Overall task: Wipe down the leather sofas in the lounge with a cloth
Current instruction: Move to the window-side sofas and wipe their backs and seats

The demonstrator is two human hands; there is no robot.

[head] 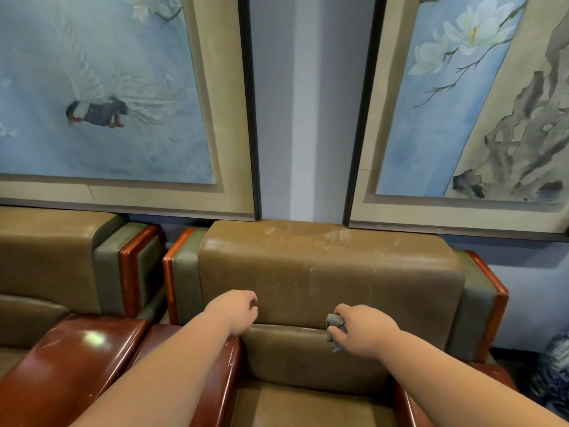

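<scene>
A brown leather armchair sofa (323, 272) with glossy red-brown wooden arms stands straight ahead against the wall. Its backrest top shows pale scuffed, dusty patches. My right hand (360, 329) grips a small bunched grey-blue cloth (335, 322) against the lower front of the backrest, just above the seam to the lumbar cushion. My left hand (238, 309) hovers with loosely curled fingers at the left part of the backrest, above the left wooden arm (221, 380), and holds nothing.
A second matching sofa (46, 260) stands to the left, its wooden arm (70, 359) close beside this one. Two large framed paintings (123, 87) hang just above the backrests. A blue-and-white patterned object (554, 374) sits at the far right on the floor.
</scene>
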